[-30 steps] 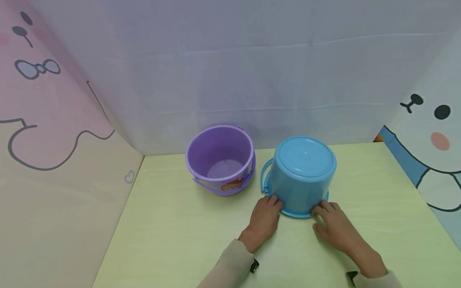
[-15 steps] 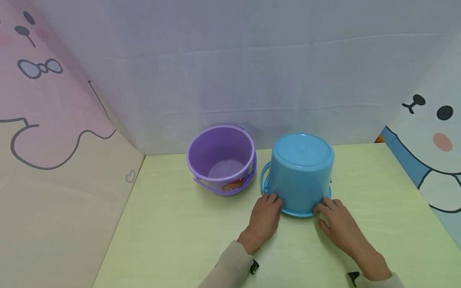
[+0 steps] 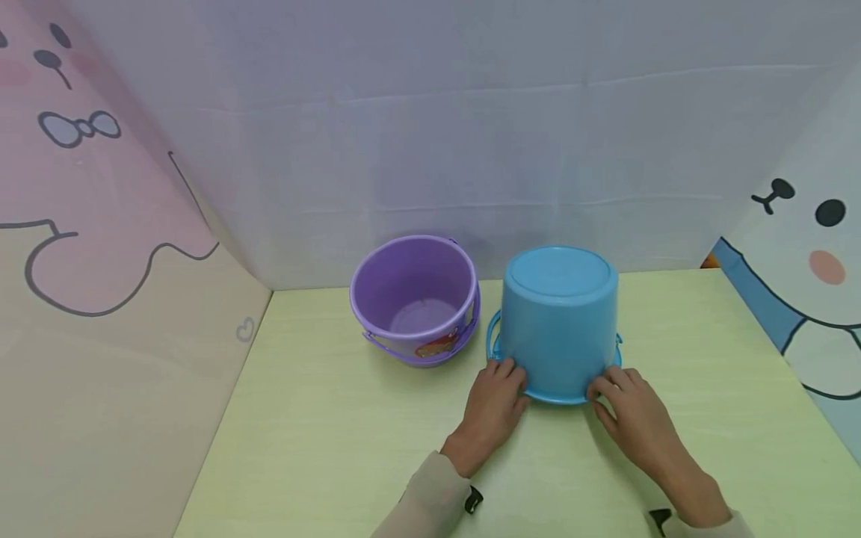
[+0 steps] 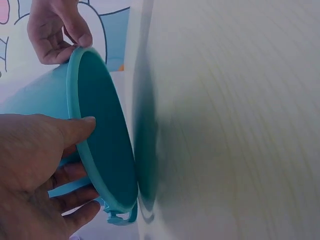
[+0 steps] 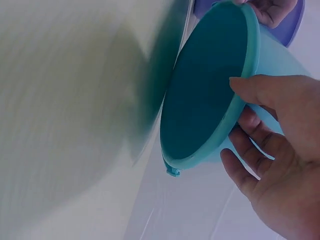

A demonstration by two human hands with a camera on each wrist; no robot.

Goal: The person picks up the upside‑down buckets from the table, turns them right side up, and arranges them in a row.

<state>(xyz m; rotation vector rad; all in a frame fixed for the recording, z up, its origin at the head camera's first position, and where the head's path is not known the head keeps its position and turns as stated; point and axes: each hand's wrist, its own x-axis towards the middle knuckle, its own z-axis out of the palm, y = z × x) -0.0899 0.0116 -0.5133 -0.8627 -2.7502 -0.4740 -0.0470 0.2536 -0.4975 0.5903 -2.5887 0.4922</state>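
Observation:
A blue bucket [image 3: 560,336] stands upside down on the table, tilted so that its near rim is lifted off the surface, as both wrist views show. My left hand [image 3: 494,407] pinches the rim at the near left, thumb inside and fingers outside. At the near right my right hand [image 3: 635,418] pinches the same rim, its thumb [image 5: 245,89] over the edge. The bucket's blue handle [image 3: 493,336] shows at its left side. To the left, a purple bucket [image 3: 413,288] sits upright with its mouth up and its handle hanging down at the front.
The pale yellow-green table [image 3: 323,448] runs back to a whitish cloth wall [image 3: 417,149] close behind both buckets. Side panels with cartoon animals flank the table, a pink one [image 3: 121,187] at left and a white and blue one [image 3: 807,299] at right.
The blue bucket has tipped away from me, its near rim rising and its base shifting back and slightly left. Both hands stay on the rim. The purple bucket has not moved.

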